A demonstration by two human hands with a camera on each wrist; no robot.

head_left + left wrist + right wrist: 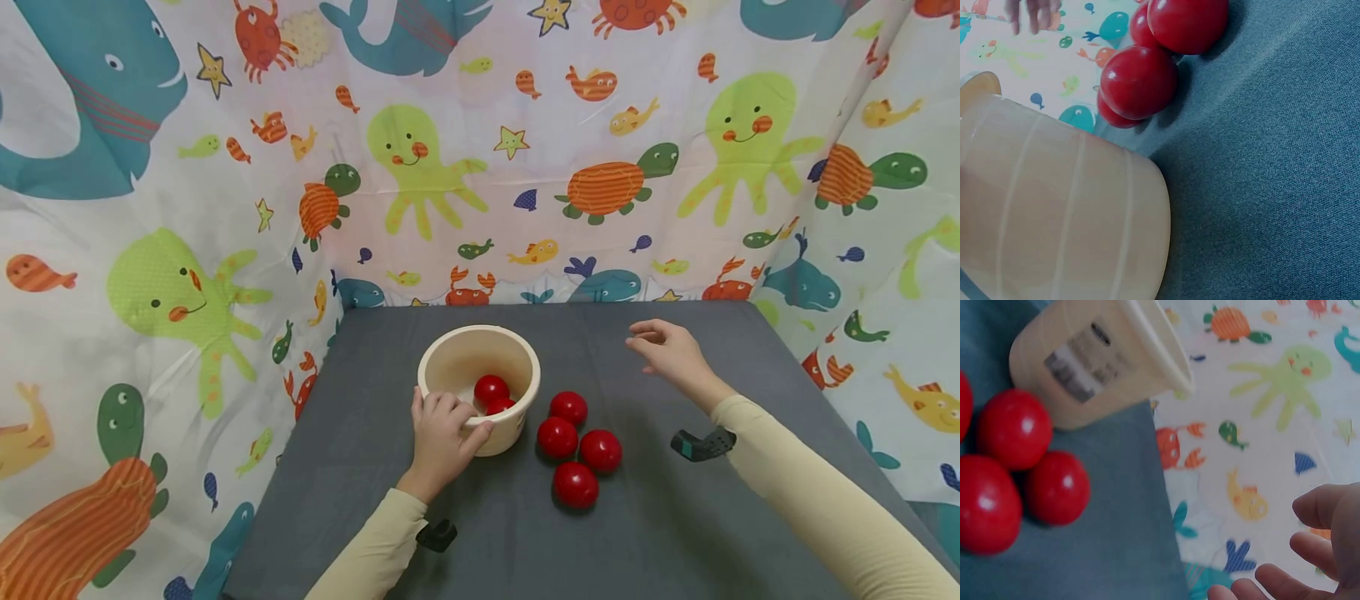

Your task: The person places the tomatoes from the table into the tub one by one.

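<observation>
Fingers of the left hand (442,437) gripped the near left rim of the cream bucket (510,432), which stood left of centre on the dark table (360,375), two red balls (491,390) inside. It looked light and fairly stiff, easiest held by that rim. Just right of it clustered four glossy red balls (557,437), probably slippery, best cupped from the sides. Farther right, the right hand (671,354) hung above the table, fingers loose, holding nothing. Patterned cloth (517,179) rose beyond.
</observation>
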